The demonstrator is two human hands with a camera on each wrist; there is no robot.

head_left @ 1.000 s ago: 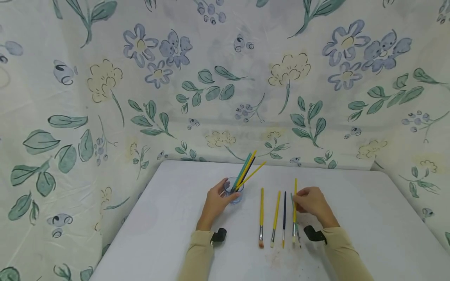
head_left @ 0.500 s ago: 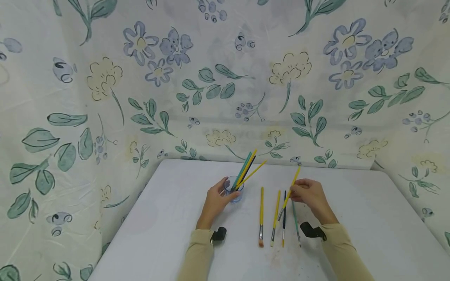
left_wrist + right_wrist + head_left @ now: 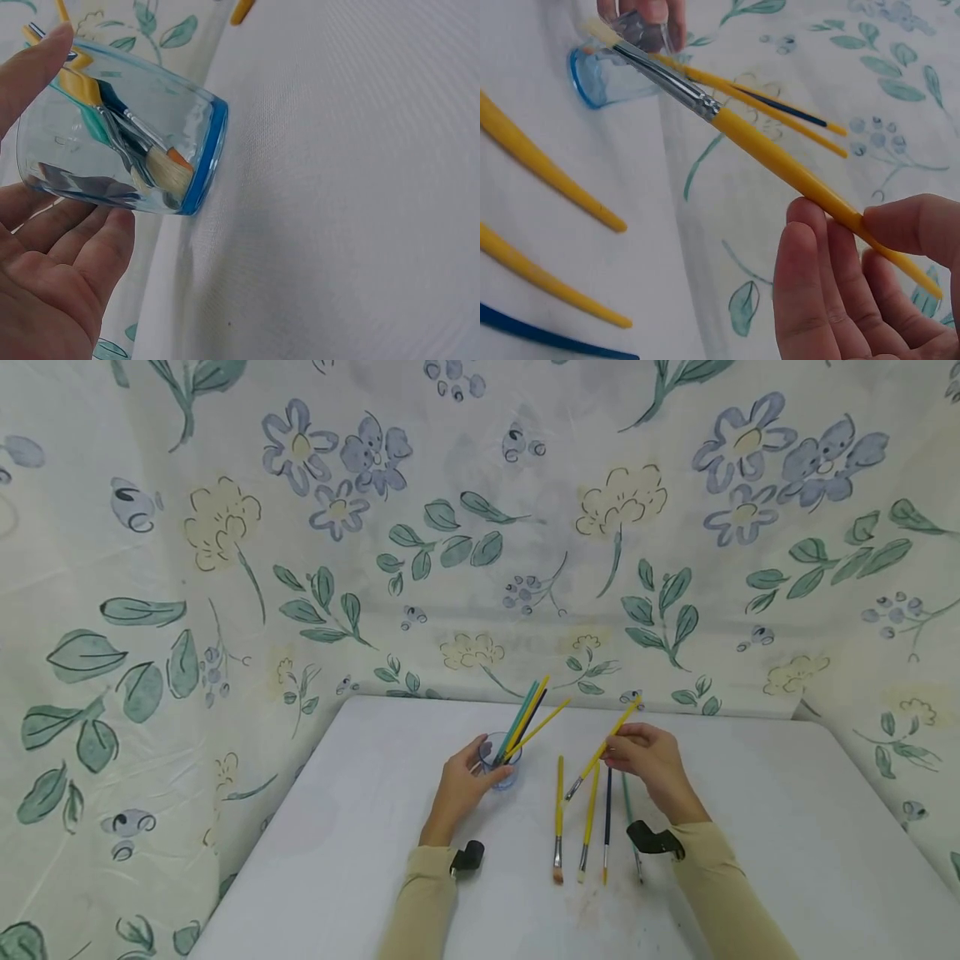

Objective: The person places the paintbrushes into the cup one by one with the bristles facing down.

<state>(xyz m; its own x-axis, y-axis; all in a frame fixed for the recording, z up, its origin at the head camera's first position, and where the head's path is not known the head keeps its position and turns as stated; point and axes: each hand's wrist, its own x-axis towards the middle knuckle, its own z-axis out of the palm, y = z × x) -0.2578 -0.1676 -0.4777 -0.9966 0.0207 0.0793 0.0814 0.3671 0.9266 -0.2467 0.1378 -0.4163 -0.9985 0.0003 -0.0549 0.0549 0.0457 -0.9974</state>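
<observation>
My left hand [image 3: 463, 789] grips a clear glass [image 3: 157, 120] with a blue base, fingers on one side and thumb at the rim. Inside it several paintbrushes [image 3: 161, 161] stand bristles down, with yellow, teal and dark blue handles sticking out. My right hand [image 3: 651, 764] pinches the yellow handle of a flat paintbrush [image 3: 780, 161] between thumb and fingertips. That brush is held tilted above the table, its pale bristles down and toward the glass. Below it lie two yellow brushes [image 3: 558, 818], a dark blue brush [image 3: 607, 827] and a teal brush [image 3: 630, 818], partly behind the right hand.
A white-covered table [image 3: 337, 860] carries everything, with faint brownish smudges near the bristles of the lying brushes. Behind it hangs a floral cloth [image 3: 450, 577]. Black wrist cameras [image 3: 468, 857] sit at both sleeves.
My right hand has picked a yellow paintbrush up from the row, tilted it and carried it left toward the glass. The left hand and the glass have stayed in place.
</observation>
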